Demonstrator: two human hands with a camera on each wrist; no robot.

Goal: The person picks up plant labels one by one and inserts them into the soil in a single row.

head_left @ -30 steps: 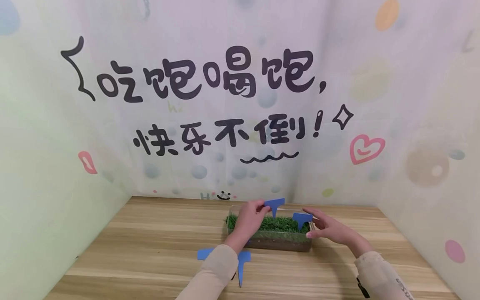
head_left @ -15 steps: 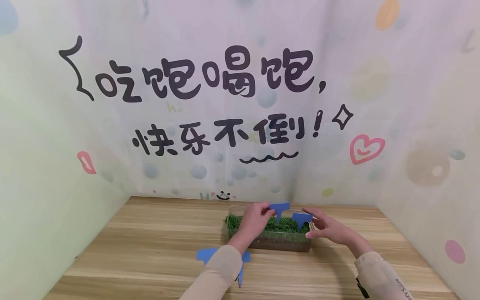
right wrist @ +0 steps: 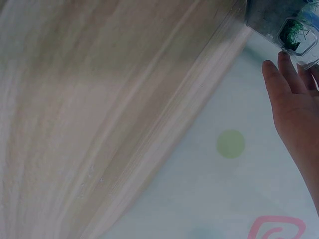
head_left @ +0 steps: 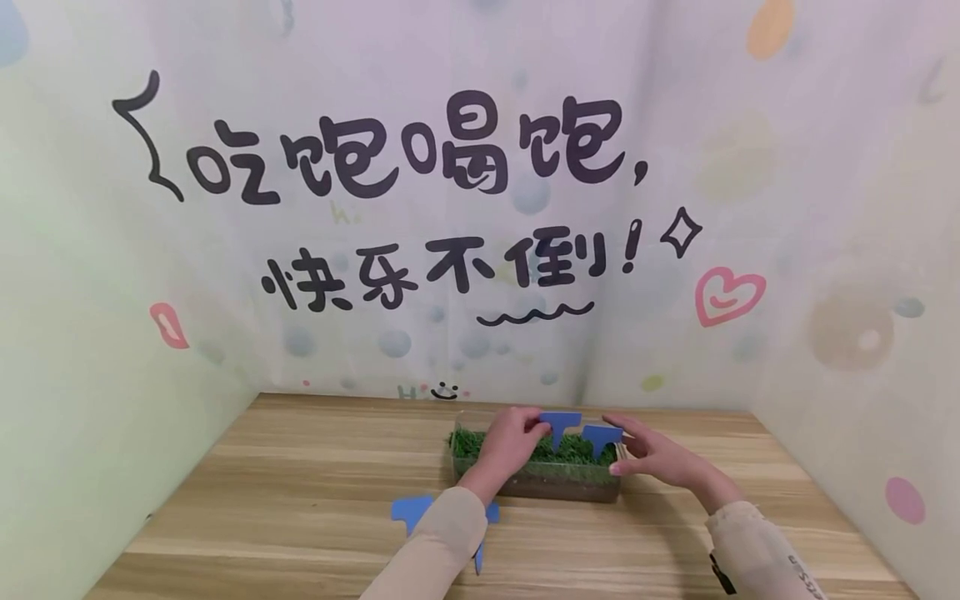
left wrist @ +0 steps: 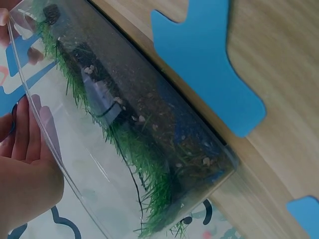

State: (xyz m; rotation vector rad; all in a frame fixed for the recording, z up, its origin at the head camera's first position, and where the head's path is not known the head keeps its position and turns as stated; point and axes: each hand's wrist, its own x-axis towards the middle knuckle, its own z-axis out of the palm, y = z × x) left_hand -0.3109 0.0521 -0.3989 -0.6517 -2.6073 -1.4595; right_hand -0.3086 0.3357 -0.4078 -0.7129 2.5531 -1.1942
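**Blue T-shaped tags in a grass box**

A flat blue T-shaped plant tag is pinched by the left hand, its stem poked into the grass of a clear plastic box. A second tag is stuck upright beside it. The box's right end is touched by the right hand, fingers kept straight. Two more tags are left lying on the wooden table, so four in total.

Blue tags, green grass in clear box, light-wood striped table
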